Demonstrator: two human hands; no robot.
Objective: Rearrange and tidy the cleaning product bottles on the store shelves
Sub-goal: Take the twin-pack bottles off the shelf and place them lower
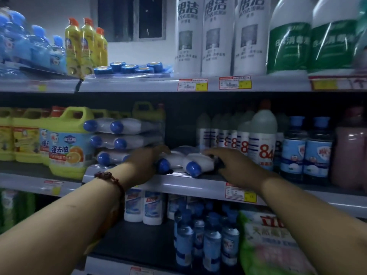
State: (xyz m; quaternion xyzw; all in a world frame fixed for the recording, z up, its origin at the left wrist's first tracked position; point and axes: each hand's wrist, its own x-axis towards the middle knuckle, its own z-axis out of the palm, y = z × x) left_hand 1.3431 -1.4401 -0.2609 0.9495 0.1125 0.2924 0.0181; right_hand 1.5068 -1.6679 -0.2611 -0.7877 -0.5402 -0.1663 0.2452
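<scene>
A shrink-wrapped pack of two white bottles with blue caps [185, 162] lies on its side on the middle shelf [198, 184], caps toward me. My left hand [147, 158] grips its left end and my right hand [228, 162] grips its right end, fingers curled over the top. To the left, a stack of the same white blue-capped bottle packs [123, 140] lies three layers high. Upright white "84" bottles [260, 143] stand just right of my right hand.
Yellow detergent jugs [69, 143] fill the middle shelf's left. Dark blue-capped bottles [305, 149] and a pink bottle [349, 155] stand at right. Tall white bottles [216, 34] and green-labelled jugs [290, 40] line the top shelf. More bottles [206, 239] sit below.
</scene>
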